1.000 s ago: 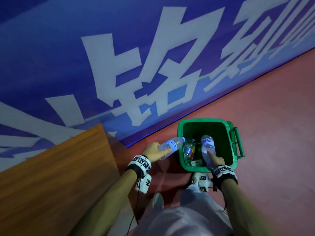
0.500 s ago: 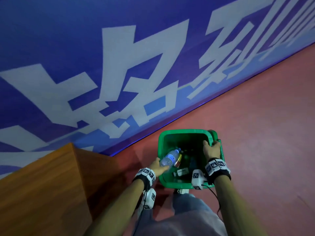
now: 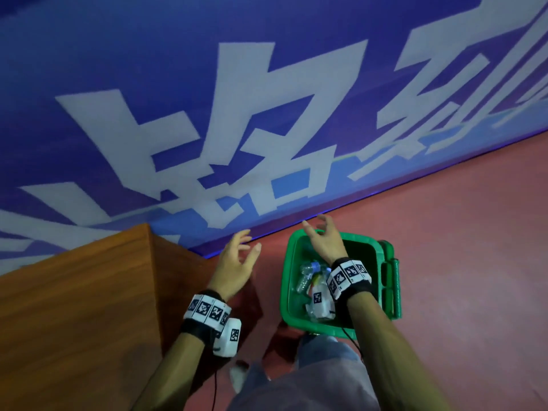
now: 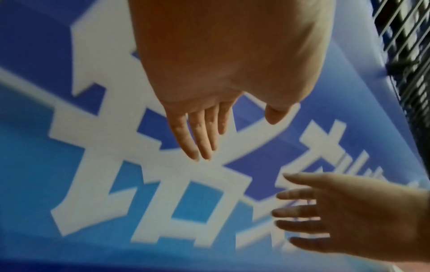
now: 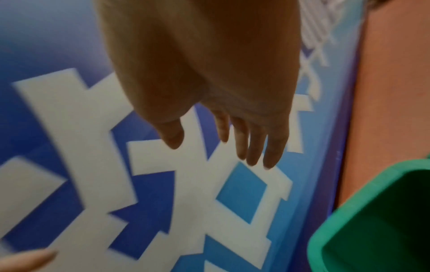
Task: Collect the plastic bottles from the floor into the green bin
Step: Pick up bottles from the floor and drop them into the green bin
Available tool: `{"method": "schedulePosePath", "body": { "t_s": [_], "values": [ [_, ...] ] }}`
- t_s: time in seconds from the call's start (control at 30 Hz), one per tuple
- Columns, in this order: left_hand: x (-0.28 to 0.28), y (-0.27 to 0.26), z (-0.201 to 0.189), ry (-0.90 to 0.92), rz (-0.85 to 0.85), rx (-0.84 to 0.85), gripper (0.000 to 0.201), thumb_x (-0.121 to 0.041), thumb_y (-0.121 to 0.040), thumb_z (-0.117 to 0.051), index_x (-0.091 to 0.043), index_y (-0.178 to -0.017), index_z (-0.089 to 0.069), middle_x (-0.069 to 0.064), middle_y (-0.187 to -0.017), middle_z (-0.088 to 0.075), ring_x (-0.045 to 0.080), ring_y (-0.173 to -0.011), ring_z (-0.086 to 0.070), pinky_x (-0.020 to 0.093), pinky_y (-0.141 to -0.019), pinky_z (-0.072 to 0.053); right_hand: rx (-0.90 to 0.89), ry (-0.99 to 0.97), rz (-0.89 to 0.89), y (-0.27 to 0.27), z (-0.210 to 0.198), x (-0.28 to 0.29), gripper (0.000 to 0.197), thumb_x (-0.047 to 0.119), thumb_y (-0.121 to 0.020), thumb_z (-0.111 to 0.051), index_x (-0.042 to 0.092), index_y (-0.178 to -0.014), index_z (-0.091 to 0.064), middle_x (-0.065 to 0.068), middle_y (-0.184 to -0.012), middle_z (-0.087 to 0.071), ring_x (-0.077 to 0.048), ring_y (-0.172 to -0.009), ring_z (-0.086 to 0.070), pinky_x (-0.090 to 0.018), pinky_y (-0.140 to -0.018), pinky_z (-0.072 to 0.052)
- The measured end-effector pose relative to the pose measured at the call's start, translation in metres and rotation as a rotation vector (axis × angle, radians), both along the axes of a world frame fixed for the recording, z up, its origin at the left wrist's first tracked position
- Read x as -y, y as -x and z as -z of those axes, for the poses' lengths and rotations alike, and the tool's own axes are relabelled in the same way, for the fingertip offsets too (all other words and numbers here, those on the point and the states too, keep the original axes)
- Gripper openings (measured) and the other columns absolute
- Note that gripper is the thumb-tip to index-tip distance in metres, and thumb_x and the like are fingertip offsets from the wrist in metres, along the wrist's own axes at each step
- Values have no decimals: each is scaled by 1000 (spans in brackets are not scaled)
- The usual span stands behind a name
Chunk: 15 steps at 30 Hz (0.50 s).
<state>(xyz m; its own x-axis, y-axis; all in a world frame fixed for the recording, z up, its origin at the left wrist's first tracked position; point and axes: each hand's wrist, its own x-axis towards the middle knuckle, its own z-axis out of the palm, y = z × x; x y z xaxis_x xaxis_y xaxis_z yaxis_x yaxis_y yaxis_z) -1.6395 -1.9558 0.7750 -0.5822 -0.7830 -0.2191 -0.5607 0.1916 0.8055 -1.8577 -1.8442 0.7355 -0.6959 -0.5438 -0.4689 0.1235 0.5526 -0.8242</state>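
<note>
The green bin (image 3: 289, 280) stands on the red floor by the wall, with clear plastic bottles (image 3: 310, 275) lying inside it. My right hand (image 3: 323, 241) hovers above the bin's far left corner, fingers spread and empty. My left hand (image 3: 237, 262) is raised to the left of the bin, over the floor, fingers straight and holding nothing. In the left wrist view the left hand (image 4: 209, 128) is open against the wall and the right hand (image 4: 325, 211) shows beside it. The right wrist view shows the open right hand (image 5: 232, 143) and the bin's rim (image 5: 330, 226) below.
A blue wall (image 3: 267, 114) with large white characters runs close behind the bin. A wooden cabinet (image 3: 74, 307) stands at the left, its corner near my left hand. Red floor (image 3: 459, 262) stretches to the right of the bin. My knee (image 3: 311, 381) is just before the bin.
My left hand has let go of the bottle, which now lies in the bin. Both hands have lifted away, the right one off the bin's rim, and now hang open.
</note>
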Motion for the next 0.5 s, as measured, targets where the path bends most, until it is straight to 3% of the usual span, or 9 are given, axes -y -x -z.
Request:
{"method": "schedulePosePath", "body": {
  "t_s": [0.1,0.23,0.37,0.5],
  "values": [
    [10,-56,-40,80,-143,-112,41,-32,-98,-65,-20,-135,-56,-7,-124,-66,4,-108,-64,27,-90,-54,-80,102,-200,-44,-35,38,61,43,-92,-71,18,-142,-46,-13,-136,-58,-25,-126,-56,-34,-106,-44],
    [9,-153,-77,153,-297,-213,46,-47,-93,-61,-24,-133,-58,-12,-125,-65,5,-111,-64,24,-90,-51,-113,235,-440,-133,-77,86,59,44,-91,-72,25,-141,-47,-7,-135,-57,-21,-124,-57,-35,-102,-48],
    [-7,-275,-86,197,-484,-212,48,-57,-90,-60,-29,-129,-58,-18,-124,-64,1,-114,-62,33,-97,-52,-124,346,-687,-254,-102,121,55,48,-89,-72,30,-137,-50,1,-126,-60,-15,-116,-61,-38,-100,-53],
    [-46,-416,-80,149,-702,-114,42,-59,-94,-59,-43,-132,-52,-23,-129,-59,-2,-118,-58,32,-100,-50,-111,412,-964,-393,-105,136,57,52,-88,-72,32,-137,-49,4,-126,-61,-9,-118,-60,-39,-106,-49]
  ]
}}
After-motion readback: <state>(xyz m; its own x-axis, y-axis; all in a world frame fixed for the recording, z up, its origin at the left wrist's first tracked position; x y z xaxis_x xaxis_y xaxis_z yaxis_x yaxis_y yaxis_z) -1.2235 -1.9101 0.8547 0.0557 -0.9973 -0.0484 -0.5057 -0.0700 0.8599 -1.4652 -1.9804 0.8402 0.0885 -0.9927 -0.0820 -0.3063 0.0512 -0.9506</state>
